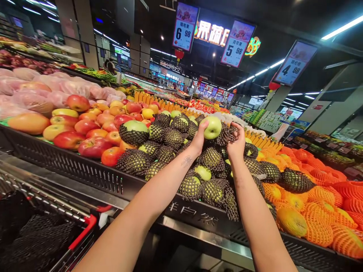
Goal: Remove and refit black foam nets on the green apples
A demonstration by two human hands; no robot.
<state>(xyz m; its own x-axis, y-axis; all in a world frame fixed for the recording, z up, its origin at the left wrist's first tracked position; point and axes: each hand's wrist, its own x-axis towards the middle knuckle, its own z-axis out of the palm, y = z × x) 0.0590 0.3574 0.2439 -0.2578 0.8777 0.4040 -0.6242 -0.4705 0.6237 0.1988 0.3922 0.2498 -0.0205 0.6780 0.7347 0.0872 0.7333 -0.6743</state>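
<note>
While left grip (199, 139) clasps green apple (212, 127), right grip (237, 142) pinches black net (225, 136), fruit-heaped display (70, 165), supermarket signs (185, 28) overhead

1. The person's left forearm (153, 198), on the left in the scene, is bare and widens towards its near end.
2. Towards its far end sits a small tattoo (186, 161) of fine dark lines, its motif unclear.
3. The right forearm (255, 211), also bare, bears faint marks (240, 184) towards its far end.

left hand (199, 140) holds a green apple (213, 127); right of the apple, right hand (237, 142) grips black netting (225, 135).
</note>
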